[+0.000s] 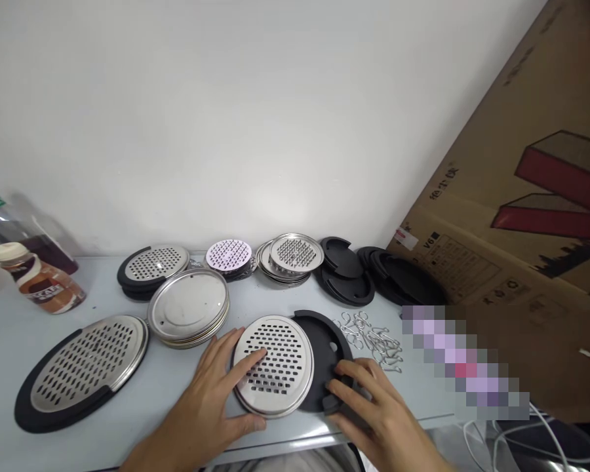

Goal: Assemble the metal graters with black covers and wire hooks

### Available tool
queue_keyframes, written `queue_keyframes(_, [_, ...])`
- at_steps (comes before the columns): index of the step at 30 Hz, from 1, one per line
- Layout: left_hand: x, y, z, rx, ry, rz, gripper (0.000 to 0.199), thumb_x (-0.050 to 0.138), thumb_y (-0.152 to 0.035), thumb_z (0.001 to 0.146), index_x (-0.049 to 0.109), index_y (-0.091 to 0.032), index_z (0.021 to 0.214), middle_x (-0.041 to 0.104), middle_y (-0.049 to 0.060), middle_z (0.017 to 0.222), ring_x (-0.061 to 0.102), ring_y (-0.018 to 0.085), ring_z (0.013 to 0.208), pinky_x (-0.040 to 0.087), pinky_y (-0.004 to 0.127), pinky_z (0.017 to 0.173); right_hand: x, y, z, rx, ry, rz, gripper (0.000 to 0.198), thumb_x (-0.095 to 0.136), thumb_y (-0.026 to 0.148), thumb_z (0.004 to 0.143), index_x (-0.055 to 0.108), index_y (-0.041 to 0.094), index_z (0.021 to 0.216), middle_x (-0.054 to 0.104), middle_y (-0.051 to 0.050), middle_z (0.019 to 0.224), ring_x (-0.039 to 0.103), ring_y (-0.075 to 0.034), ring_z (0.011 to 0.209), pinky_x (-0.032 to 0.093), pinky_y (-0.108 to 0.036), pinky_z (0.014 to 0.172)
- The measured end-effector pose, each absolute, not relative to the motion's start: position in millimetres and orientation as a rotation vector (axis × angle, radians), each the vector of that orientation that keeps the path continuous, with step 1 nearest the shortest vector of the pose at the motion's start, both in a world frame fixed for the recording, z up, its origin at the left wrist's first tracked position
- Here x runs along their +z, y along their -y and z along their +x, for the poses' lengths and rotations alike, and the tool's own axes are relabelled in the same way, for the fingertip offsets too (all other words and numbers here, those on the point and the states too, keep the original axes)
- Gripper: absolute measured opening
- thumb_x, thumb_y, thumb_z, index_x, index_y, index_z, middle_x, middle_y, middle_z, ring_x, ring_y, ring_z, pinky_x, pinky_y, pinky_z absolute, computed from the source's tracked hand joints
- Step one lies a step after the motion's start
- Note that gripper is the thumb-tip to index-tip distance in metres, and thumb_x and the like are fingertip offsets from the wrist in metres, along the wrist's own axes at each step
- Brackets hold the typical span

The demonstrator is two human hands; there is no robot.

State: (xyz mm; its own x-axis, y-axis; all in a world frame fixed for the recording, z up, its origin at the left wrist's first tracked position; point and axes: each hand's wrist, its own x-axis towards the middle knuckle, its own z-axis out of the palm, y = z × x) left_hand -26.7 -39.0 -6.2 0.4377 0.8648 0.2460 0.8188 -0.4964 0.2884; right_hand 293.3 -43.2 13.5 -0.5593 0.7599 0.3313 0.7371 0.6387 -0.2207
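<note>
A round metal grater disc [275, 364] with rows of slots lies near the front of the table, apparently on at least one other disc. My left hand [211, 387] holds it from the left, index finger across its face and thumb by the front edge. Partly beneath the disc's right side is a black round holder [319, 354] with a raised rim. The fingers of my right hand [373, 406] grip this holder's right rim. Just beyond that hand lies a loose heap of bent wire hooks [373, 337].
Plain metal discs [189, 305] are stacked behind my left hand. Assembled graters [88, 367] lie left. More grater discs [296, 254] and black holders [347, 272] stand along the wall. Bottles [39, 282] occupy the far left; a large cardboard box [472, 262] leans right.
</note>
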Motion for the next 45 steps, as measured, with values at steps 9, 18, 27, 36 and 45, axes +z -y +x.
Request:
queue_keyframes(9, [0, 39, -26, 0.558, -1.478, 2.53, 0.077, 0.068, -0.054, 0.078, 0.036, -0.035, 0.146, 0.014, 0.006, 0.16, 0.025, 0.041, 0.14, 0.04, 0.058, 0.105, 2, 33, 292, 0.571, 2.182, -1.319, 0.082, 0.074, 0.032, 0.076, 0.033, 0.031, 0.147, 0.035, -0.011, 0.151, 0.056, -0.03, 0.12, 0.054, -0.039, 0.094])
queue_keyframes(18, [6, 32, -20, 0.584, -1.429, 2.501, 0.075, 0.071, -0.05, 0.078, 0.04, -0.035, 0.144, 0.019, 0.007, 0.158, 0.022, 0.039, 0.142, 0.035, 0.059, 0.108, 3, 9, 289, 0.846, 2.087, -1.354, 0.096, 0.079, 0.033, 0.068, 0.029, 0.031, 0.149, 0.039, -0.008, 0.151, 0.039, -0.032, 0.136, 0.033, -0.049, 0.112])
queue_keyframes(27, [6, 25, -16, 0.553, -1.357, 2.463, 0.072, 0.068, -0.055, 0.078, 0.043, -0.035, 0.143, 0.016, 0.007, 0.16, 0.017, 0.039, 0.144, 0.028, 0.061, 0.111, -6, 13, 290, 0.86, 2.028, -1.379, 0.094, 0.081, 0.037, 0.066, 0.032, 0.035, 0.147, 0.044, -0.005, 0.148, 0.039, -0.032, 0.136, 0.036, -0.049, 0.111])
queue_keyframes(36, [12, 20, -7, 0.487, -1.31, 2.405, 0.074, 0.067, -0.058, 0.077, 0.042, -0.036, 0.143, 0.014, 0.006, 0.161, 0.016, 0.038, 0.145, 0.023, 0.061, 0.113, -2, 12, 285, 0.889, 2.061, -1.329, 0.095, 0.08, 0.04, 0.069, 0.028, 0.034, 0.148, 0.044, -0.008, 0.147, 0.041, -0.031, 0.135, 0.036, -0.05, 0.111])
queue_keyframes(45, [11, 20, -3, 0.502, -1.333, 2.432, 0.081, 0.063, -0.06, 0.079, 0.03, -0.034, 0.149, 0.013, 0.006, 0.161, 0.014, 0.037, 0.145, 0.024, 0.06, 0.113, 1, 20, 275, 0.5, 2.323, -1.305, 0.095, 0.08, 0.038, 0.069, 0.029, 0.029, 0.149, 0.027, -0.012, 0.156, 0.03, -0.037, 0.14, 0.042, -0.055, 0.106])
